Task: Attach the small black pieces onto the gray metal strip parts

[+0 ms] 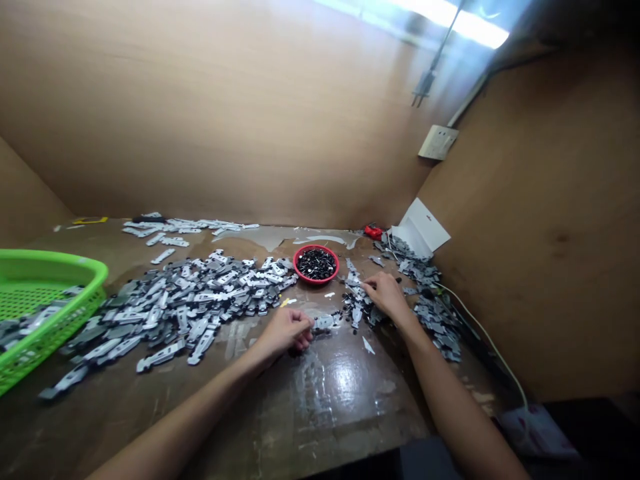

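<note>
My left hand (pixel 286 329) rests on the worn table (pixel 320 407), fingers pinched on a small grey metal part (pixel 324 323). My right hand (pixel 386 295) reaches into a small cluster of grey parts (pixel 356 308) just right of centre, its fingers curled together on the pieces; what they hold is hidden. A red bowl (pixel 316 265) of small black pieces stands just beyond both hands. A large heap of grey metal parts (pixel 190 303) spreads to the left of my left hand.
A green plastic basket (pixel 47 293) with some parts stands at the left edge. More grey parts (pixel 430 300) pile along the right wall, beside a white cable (pixel 493 347) and a white card (pixel 424 227). Brown walls enclose the table; a socket (pixel 437 142) hangs upper right.
</note>
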Action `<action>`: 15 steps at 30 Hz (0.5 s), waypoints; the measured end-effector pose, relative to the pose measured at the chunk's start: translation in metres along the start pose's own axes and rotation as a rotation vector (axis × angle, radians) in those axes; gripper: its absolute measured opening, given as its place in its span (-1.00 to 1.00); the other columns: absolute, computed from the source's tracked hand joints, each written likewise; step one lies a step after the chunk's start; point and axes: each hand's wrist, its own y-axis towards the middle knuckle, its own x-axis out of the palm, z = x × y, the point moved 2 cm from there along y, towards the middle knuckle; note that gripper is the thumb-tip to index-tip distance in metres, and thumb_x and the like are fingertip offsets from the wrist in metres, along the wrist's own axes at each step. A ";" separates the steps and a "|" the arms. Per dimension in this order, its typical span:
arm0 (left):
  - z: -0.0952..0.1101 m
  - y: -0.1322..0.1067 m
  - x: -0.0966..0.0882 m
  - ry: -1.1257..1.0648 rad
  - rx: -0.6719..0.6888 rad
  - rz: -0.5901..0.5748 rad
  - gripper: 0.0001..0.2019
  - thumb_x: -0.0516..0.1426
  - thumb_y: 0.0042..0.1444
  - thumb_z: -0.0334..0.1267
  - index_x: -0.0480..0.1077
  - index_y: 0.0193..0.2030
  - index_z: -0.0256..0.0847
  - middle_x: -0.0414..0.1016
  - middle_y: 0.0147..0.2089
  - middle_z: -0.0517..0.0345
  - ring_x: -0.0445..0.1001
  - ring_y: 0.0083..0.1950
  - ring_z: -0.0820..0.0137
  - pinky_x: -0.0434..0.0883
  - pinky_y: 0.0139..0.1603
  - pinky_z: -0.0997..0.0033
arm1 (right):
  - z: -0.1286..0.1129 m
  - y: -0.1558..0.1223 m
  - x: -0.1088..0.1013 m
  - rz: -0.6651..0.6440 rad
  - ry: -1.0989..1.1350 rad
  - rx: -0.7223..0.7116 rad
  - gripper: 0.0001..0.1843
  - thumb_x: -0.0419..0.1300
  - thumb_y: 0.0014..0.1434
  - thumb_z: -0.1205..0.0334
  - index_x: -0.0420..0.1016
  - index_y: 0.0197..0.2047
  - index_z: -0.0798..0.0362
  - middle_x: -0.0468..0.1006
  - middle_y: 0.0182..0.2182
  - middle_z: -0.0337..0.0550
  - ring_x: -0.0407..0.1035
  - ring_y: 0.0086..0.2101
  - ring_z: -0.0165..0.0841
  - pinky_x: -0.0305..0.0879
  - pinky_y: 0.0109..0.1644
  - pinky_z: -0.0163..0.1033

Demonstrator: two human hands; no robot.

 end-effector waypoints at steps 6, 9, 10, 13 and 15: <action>0.004 -0.004 0.001 -0.004 -0.015 0.010 -0.75 0.16 -0.10 -0.12 0.32 -0.50 -0.31 0.46 -0.57 0.11 0.38 -0.64 0.52 0.27 -0.63 0.60 | -0.004 -0.004 -0.009 -0.012 -0.007 -0.022 -0.74 0.17 0.04 0.06 0.58 -0.29 0.02 0.51 -0.34 -0.04 0.36 -0.28 -0.25 0.19 -0.20 -0.25; 0.005 -0.003 0.002 -0.008 -0.019 0.011 -0.78 0.15 -0.09 -0.16 0.32 -0.50 -0.30 0.45 -0.58 0.12 0.38 -0.64 0.51 0.27 -0.64 0.59 | -0.009 -0.006 -0.022 -0.121 0.114 -0.089 -0.80 0.17 0.05 0.15 0.56 -0.28 0.01 0.49 -0.33 -0.10 0.36 -0.29 -0.28 0.20 -0.18 -0.26; 0.005 -0.003 0.002 -0.008 -0.019 0.010 -0.80 0.14 -0.08 -0.18 0.32 -0.50 -0.30 0.45 -0.58 0.12 0.38 -0.65 0.51 0.27 -0.64 0.59 | -0.013 -0.008 -0.026 -0.210 0.176 -0.144 -0.79 0.19 0.03 0.18 0.55 -0.24 -0.01 0.48 -0.32 -0.13 0.35 -0.29 -0.30 0.21 -0.19 -0.26; 0.004 -0.002 0.002 -0.003 -0.015 0.010 -0.81 0.14 -0.07 -0.19 0.32 -0.50 -0.31 0.45 -0.58 0.13 0.38 -0.64 0.51 0.28 -0.64 0.59 | -0.026 -0.016 -0.031 -0.489 0.325 -0.335 -0.63 0.26 -0.06 0.26 0.49 -0.10 -0.07 0.44 -0.26 -0.18 0.34 -0.26 -0.31 0.24 -0.18 -0.28; 0.004 -0.002 0.001 -0.003 -0.013 0.010 -0.80 0.14 -0.07 -0.18 0.32 -0.49 -0.30 0.45 -0.58 0.13 0.39 -0.64 0.52 0.28 -0.64 0.60 | -0.031 -0.019 -0.029 -0.551 0.339 -0.401 -0.58 0.27 -0.09 0.33 0.49 -0.09 -0.08 0.42 -0.23 -0.19 0.33 -0.22 -0.30 0.23 -0.15 -0.27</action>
